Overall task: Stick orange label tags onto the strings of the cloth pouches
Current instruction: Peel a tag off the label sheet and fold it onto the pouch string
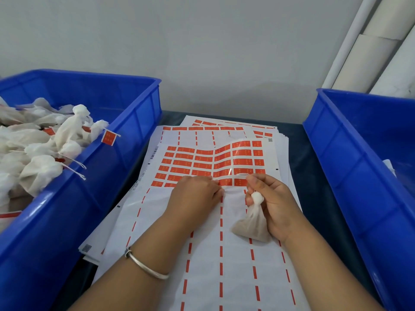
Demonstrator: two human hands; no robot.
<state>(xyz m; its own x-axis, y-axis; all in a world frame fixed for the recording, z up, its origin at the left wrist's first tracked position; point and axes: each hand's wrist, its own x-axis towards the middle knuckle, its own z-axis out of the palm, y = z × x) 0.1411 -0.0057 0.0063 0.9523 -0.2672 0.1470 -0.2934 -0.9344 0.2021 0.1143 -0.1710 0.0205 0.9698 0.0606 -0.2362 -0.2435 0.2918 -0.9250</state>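
Head view: label sheets in a narrow lane between two blue crates.

The glossy label sheet buckles upward mid-page; orange tags fill its far half, dashed strips run toward the person. Left hand lies knuckles-up, fingertips curled at the nearest tag row; whether it pinches one, cannot tell. Right hand grips a soft gauzy cloth pouch, knotted neck up, long axis tilting down-left. Left crate holds tagged pouches; right crate crowds the sheet's edge.
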